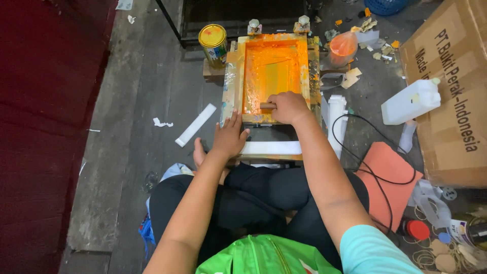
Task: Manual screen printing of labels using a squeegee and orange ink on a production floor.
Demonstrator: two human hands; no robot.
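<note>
- Squeegee (267, 105), at the near end of the orange-inked printing frame (274, 71), is clenched in the right hand (289, 107), fingers curled around its wooden handle.
- Left hand (229, 138) presses flat, fingers spread, on the frame's near corner, apparently steadying it.
- Paint can (213, 44) stands beside the frame.

The right hand (288, 107) hides most of the squeegee (267, 105). The cardboard box (451, 86) and blue basket (385, 6) run off the edges. The cable (375, 172) passes behind the forearm.
</note>
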